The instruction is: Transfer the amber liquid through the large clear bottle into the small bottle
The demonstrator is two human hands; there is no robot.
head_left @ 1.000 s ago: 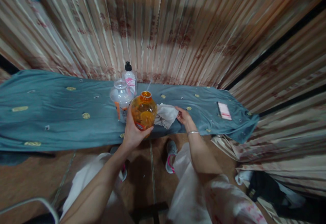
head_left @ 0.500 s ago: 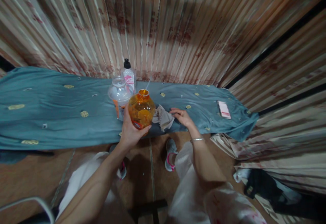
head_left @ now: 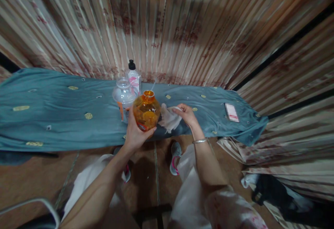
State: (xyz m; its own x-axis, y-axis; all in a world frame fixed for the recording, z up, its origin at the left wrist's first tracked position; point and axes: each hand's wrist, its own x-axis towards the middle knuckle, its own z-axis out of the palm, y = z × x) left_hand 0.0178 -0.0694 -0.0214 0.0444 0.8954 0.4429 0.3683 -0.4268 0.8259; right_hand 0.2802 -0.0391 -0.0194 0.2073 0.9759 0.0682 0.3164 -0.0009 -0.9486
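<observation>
My left hand (head_left: 135,135) is wrapped round an orange see-through bottle (head_left: 147,112) with an uncapped neck, held upright near the table's front edge. To its right, my right hand (head_left: 186,113) pinches the upper edge of a crumpled whitish cloth (head_left: 171,119), part of which hangs or rests beside the bottle. Just left of the orange bottle stands a clear plastic bottle (head_left: 124,95) with an orange label and an open mouth. A pump bottle (head_left: 134,79) with a black top and pink print is behind them. Something thin and pale, perhaps a straw, sticks up behind the orange bottle.
A teal cloth with yellow pineapple prints covers the long narrow table (head_left: 62,114). At its right end lies a small white and red item (head_left: 231,112), blurred out. Pleated curtains (head_left: 156,24) hang behind. Dark bundled fabric (head_left: 273,190) lies at lower right.
My right hand has closed on the cloth and lifted its edge a little. My left hand keeps its hold on the orange bottle. The view has shifted slightly.
</observation>
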